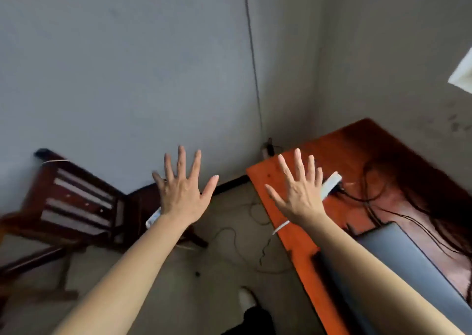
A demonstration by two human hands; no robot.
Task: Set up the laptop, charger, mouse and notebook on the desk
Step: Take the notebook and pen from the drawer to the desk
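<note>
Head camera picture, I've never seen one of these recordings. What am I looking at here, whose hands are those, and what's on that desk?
There is no machine here. A person wears a wide-angle camera on the head. It looks forward and down, so you see their own two arms reaching out. The left hand and the right hand are both spread flat with straight fingers, and they hold nothing. On the right is an orange-red wooden desk. On it lie a grey laptop, a white power strip and black cables. The laptop looks closed and is partly hidden by the right arm. A dark wooden chair stands on the left by the wall. No mouse or notebook shows in this picture.
</note>
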